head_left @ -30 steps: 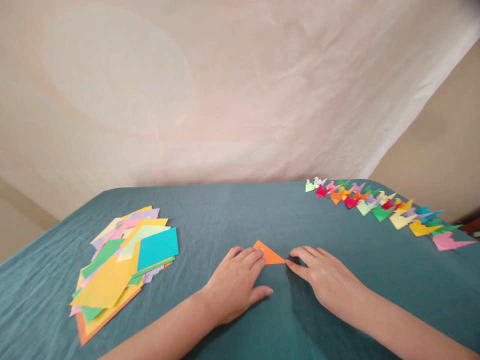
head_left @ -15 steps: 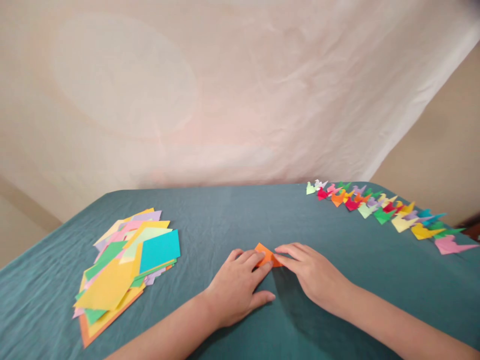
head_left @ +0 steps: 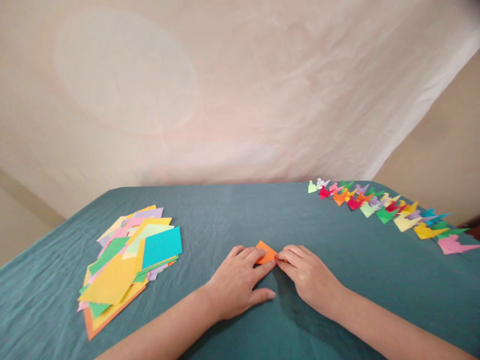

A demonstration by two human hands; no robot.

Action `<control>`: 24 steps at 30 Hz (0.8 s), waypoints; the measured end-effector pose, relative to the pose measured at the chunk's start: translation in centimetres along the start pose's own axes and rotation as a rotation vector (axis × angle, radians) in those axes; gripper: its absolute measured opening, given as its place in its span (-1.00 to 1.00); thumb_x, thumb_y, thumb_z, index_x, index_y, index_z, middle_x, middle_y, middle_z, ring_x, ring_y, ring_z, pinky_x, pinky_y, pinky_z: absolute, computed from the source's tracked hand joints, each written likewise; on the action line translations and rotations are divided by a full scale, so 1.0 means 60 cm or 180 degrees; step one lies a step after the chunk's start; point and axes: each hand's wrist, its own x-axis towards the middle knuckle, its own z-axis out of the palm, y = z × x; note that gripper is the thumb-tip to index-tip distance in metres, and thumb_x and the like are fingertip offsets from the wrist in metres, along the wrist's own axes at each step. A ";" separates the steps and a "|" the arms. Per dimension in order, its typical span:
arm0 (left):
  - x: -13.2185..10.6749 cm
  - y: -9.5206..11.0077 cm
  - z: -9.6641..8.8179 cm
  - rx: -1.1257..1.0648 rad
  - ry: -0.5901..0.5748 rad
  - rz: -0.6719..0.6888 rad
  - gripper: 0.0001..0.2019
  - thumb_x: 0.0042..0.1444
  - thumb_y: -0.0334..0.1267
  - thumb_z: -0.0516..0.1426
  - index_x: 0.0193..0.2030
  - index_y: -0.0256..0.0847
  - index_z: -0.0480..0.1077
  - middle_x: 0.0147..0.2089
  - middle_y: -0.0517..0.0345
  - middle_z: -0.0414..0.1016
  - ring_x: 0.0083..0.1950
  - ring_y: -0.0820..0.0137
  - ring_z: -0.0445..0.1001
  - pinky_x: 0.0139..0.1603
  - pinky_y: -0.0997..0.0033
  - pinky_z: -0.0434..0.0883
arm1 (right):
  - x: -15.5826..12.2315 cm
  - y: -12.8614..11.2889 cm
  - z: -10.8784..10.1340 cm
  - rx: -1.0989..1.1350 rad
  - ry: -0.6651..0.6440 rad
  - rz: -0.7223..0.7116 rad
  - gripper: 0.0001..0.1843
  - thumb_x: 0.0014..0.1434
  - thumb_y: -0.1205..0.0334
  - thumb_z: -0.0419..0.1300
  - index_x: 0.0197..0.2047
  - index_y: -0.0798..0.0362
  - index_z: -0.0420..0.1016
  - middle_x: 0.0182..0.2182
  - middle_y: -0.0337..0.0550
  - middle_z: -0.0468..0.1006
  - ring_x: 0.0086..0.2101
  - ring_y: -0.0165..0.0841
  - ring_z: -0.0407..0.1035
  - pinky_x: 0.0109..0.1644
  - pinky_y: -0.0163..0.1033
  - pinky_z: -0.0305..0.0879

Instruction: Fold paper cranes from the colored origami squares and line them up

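A small folded piece of orange origami paper lies on the teal cloth between my two hands. My left hand rests on its left part, fingers laid over it and pressing down, the thumb spread away toward me on the cloth. At the paper's right corner, the thumb and fingertips of my right hand are pinched together. Fingers cover part of the paper, so its exact folds are hidden.
A loose pile of coloured paper sheets lies to the left, with a blue sheet on top. Rows of small folded paper birds stand along the right side. A pale cloth backdrop hangs behind the table.
My right hand's fingers have closed from a looser, more stretched pose into a pinch at the paper's right corner. The left hand has stayed on the paper. The view has shifted slightly.
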 end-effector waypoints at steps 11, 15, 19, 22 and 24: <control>0.001 0.002 -0.007 0.0038 0.0000 -0.0122 -0.61 0.21 0.00 -0.04 0.12 -0.04 0.25 0.07 0.05 0.28 0.12 0.21 0.21 0.11 0.17 0.13 | 0.002 -0.001 0.000 0.0015 -0.0060 0.0058 -0.75 0.24 0.41 -0.02 -0.24 0.16 0.49 -0.29 -0.03 0.45 -0.24 -0.27 0.28 -0.20 -0.17 0.27; -0.007 -0.004 -0.010 0.0054 0.0050 -0.0244 -0.63 0.22 0.02 -0.08 0.09 0.01 0.29 0.19 0.06 0.18 0.23 0.12 0.07 0.14 0.07 0.10 | 0.000 0.000 0.001 0.0017 -0.0142 0.0082 -0.77 0.23 0.41 0.00 -0.25 0.16 0.49 -0.28 -0.03 0.45 -0.23 -0.27 0.27 -0.19 -0.17 0.27; -0.015 -0.007 -0.014 0.0103 0.0015 -0.0281 -0.59 0.19 0.08 -0.08 0.10 0.03 0.28 0.26 0.06 0.09 0.27 0.06 -0.02 0.17 -0.02 0.06 | 0.000 0.000 0.001 0.0018 -0.0129 0.0061 -0.78 0.22 0.42 0.01 -0.25 0.18 0.48 -0.28 -0.02 0.45 -0.23 -0.27 0.27 -0.20 -0.17 0.27; -0.021 -0.009 -0.016 0.0159 -0.0011 -0.0304 -0.58 0.18 0.09 -0.07 0.10 0.03 0.28 0.29 0.06 0.04 0.29 0.04 -0.06 0.19 -0.05 0.02 | 0.001 0.000 -0.001 0.0005 -0.0137 0.0035 -0.77 0.22 0.42 0.00 -0.23 0.17 0.49 -0.28 -0.02 0.45 -0.23 -0.27 0.27 -0.21 -0.18 0.27; -0.024 -0.011 -0.018 0.0185 -0.0038 -0.0310 -0.57 0.18 0.10 -0.07 0.11 0.03 0.28 0.30 0.07 0.02 0.30 0.03 -0.09 0.20 -0.05 0.01 | 0.002 0.001 -0.001 0.0003 -0.0175 0.0023 -0.78 0.21 0.42 0.01 -0.22 0.18 0.49 -0.28 -0.02 0.45 -0.23 -0.27 0.27 -0.21 -0.18 0.28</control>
